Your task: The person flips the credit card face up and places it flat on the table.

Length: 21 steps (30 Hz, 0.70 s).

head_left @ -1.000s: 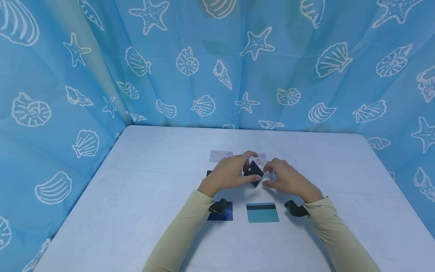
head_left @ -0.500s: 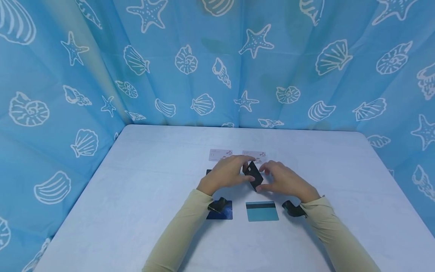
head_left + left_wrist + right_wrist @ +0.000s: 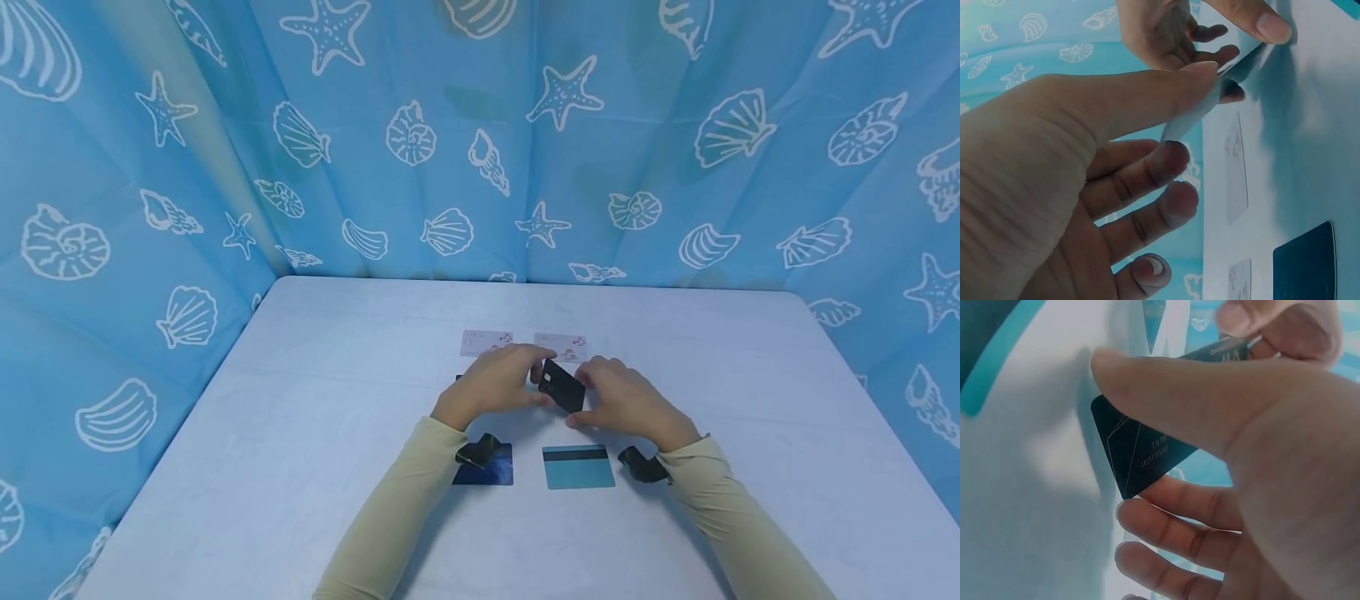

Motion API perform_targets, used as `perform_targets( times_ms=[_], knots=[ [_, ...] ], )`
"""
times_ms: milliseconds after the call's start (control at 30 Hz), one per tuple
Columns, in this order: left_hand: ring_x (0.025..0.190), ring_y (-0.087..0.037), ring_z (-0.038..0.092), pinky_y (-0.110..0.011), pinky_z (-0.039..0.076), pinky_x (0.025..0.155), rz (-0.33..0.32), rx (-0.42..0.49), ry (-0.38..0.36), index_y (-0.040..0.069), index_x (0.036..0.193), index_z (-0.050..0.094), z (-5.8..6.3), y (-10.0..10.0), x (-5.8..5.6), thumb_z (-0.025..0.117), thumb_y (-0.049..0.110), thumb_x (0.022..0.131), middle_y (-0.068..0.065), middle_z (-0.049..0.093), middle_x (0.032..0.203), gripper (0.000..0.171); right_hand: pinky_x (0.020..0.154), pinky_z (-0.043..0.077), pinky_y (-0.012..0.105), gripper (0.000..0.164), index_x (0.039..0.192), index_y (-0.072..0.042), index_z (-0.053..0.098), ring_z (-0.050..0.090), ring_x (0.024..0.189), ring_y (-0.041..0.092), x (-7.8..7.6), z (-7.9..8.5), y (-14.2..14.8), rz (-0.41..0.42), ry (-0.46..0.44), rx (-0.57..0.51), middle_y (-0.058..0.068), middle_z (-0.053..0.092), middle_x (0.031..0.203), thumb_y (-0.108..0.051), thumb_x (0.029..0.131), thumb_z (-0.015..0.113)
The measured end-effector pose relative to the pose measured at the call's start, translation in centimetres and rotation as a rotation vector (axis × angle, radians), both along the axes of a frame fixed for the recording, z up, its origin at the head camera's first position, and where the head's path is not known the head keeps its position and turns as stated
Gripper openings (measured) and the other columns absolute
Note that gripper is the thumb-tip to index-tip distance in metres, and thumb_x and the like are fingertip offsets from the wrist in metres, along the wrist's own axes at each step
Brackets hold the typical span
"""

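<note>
Head view: the left-wrist camera [image 3: 474,452] hides from me the 11 o'clock part of the blue card [image 3: 495,470]. Pale card [image 3: 482,340], at 12 o'clock of the left hand [image 3: 495,382]: fine print too small to read. Right wrist view: thumb of the right hand [image 3: 1260,456] masks the middle of the black card [image 3: 1150,445]; teal card [image 3: 1000,365], 10 o'clock, cut off. Left wrist view: bottom edge crops the dark card [image 3: 1305,269], 4 o'clock.

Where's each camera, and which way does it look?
Head: on the head, facing forward and down at the table; left hand, right hand and sleeves show.
Left wrist: worn there, facing that hand's work; both hands show.
Right wrist: worn there, facing that hand's work; both hands show.
Both wrist views share the black card.
</note>
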<state>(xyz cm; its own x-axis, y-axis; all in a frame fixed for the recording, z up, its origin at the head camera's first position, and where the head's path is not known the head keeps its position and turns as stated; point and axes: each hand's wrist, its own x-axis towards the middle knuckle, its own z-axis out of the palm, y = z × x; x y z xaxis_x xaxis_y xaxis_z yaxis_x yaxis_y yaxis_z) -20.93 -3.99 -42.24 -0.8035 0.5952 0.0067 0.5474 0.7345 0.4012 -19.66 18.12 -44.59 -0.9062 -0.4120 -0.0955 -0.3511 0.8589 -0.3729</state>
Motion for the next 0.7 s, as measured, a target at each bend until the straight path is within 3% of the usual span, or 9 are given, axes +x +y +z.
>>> perform_targets(
  times_ms=[700],
  knots=[
    [0.080,-0.013,0.058,-0.025,0.043,0.067,0.069,-0.073,-0.040,0.015,0.143,0.061,-0.06,-0.10,0.13,0.085,0.035,0.087,0.003,0.066,0.091,0.064,0.092,0.053,0.052,0.065,0.123,-0.004,0.068,0.059,0.104,0.030,-0.18,0.89,0.67,-0.004,0.004,0.024,0.015,0.066,0.117,-0.037,0.074,0.093]
  ],
)
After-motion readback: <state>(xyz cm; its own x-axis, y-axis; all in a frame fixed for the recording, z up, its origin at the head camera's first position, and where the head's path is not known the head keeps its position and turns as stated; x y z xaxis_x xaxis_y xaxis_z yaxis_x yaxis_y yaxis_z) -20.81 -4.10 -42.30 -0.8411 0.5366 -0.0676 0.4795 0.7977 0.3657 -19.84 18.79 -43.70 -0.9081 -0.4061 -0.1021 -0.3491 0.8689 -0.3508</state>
